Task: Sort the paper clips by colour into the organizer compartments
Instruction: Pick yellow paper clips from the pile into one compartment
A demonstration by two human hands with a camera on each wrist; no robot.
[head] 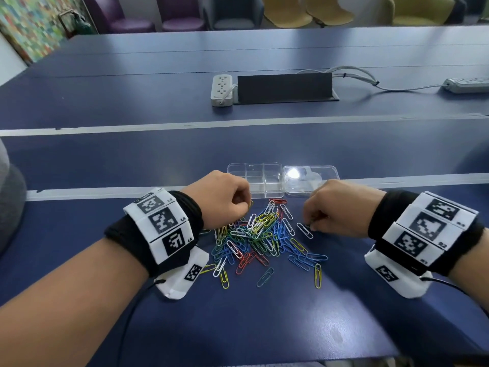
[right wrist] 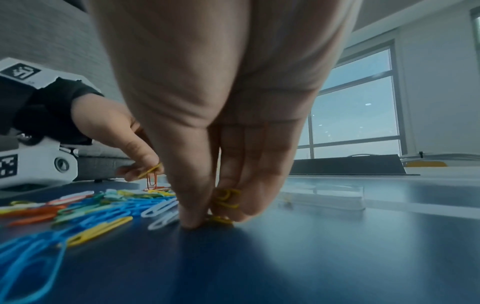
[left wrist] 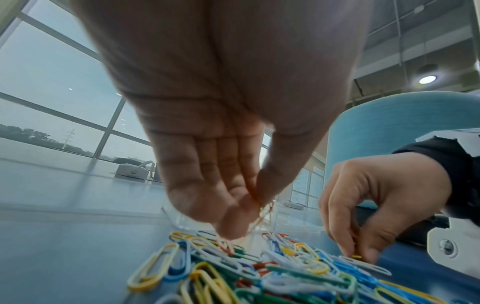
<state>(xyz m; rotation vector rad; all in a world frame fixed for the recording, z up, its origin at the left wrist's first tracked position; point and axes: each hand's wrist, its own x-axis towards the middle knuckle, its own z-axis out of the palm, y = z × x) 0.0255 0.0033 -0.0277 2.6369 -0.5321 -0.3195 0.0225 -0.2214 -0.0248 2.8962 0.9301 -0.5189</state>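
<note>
A pile of mixed-colour paper clips point(head: 260, 238) lies on the blue table between my hands. Behind it stands a clear organizer point(head: 255, 181) with several compartments, its lid point(head: 311, 180) folded open to the right. My left hand point(head: 225, 200) hovers over the pile's far left edge and pinches yellow clips point(left wrist: 265, 214), with an orange-red clip point(right wrist: 152, 181) hanging from them. My right hand point(head: 336, 210) is at the pile's right side, fingertips down on the table, holding yellow clips point(right wrist: 226, 198) against its curled fingers and pinching another one point(right wrist: 219, 220) on the surface.
A white clip point(head: 304, 230) lies just left of my right fingertips. Stray clips lie in front of the pile. Farther back are a white power strip point(head: 222, 90), a black cable box point(head: 284, 87) and cables. Chairs line the far side.
</note>
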